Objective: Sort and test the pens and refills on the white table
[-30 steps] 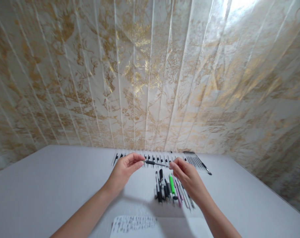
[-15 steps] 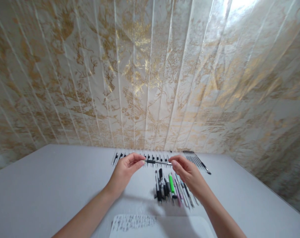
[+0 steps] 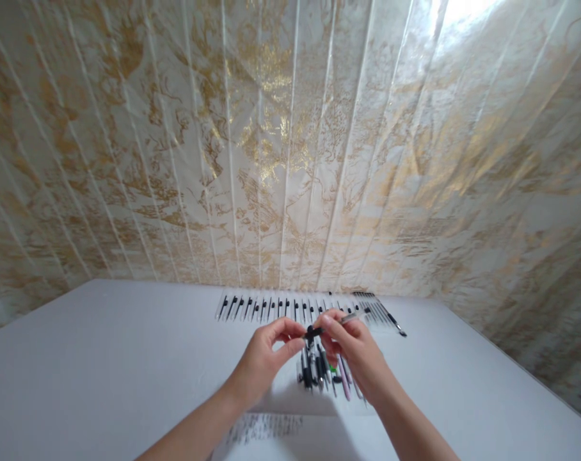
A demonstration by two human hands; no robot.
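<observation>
My left hand (image 3: 271, 358) pinches the dark tip end of a slim pen (image 3: 352, 317) between thumb and fingertips. My right hand (image 3: 352, 349) is closed round the pen's middle, and the clear barrel sticks out past it, up to the right. Just below both hands lies a bunch of pens (image 3: 306, 370), mostly black and clear, some pink or white. A bright green piece there shows only in part behind my right hand.
Beyond my hands, a long row of clear and black pen parts (image 3: 256, 308) lies along the table's far edge. More thin sticks (image 3: 379, 314) lie at its right end. A white sheet with handwriting (image 3: 266, 426) is at the near edge. Gold-patterned curtain (image 3: 271, 160) hangs behind.
Both hands have come down and nearer to me with the pen, over the bunch. The left hand moved right and closer to the right hand, which now grips the pen's middle.
</observation>
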